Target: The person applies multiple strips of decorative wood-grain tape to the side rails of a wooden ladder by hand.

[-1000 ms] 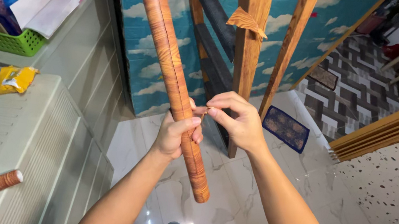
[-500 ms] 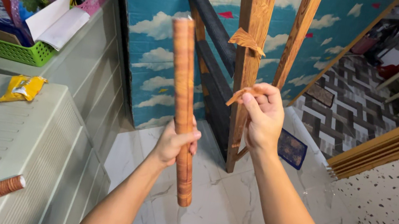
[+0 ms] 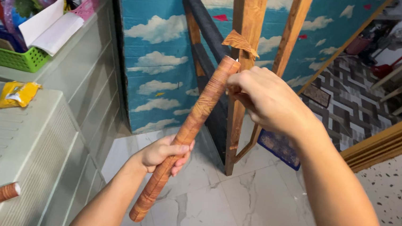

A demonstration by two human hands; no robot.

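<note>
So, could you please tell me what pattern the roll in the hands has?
An orange-brown wood grain covers the roll, seen in the head view.

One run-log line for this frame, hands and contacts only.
left hand: grips wood-grain roll at lower part | right hand: at roll's top end, fingers curled | roll: tilted, off cabinet

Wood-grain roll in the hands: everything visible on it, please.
The roll is a long, slim tube of orange-brown wood-grain film, tightly wound, tilted with its top leaning right. The left hand grips it below the middle; the right hand is at its top end, by a wooden post. Its lower end hangs free above the floor.
</note>
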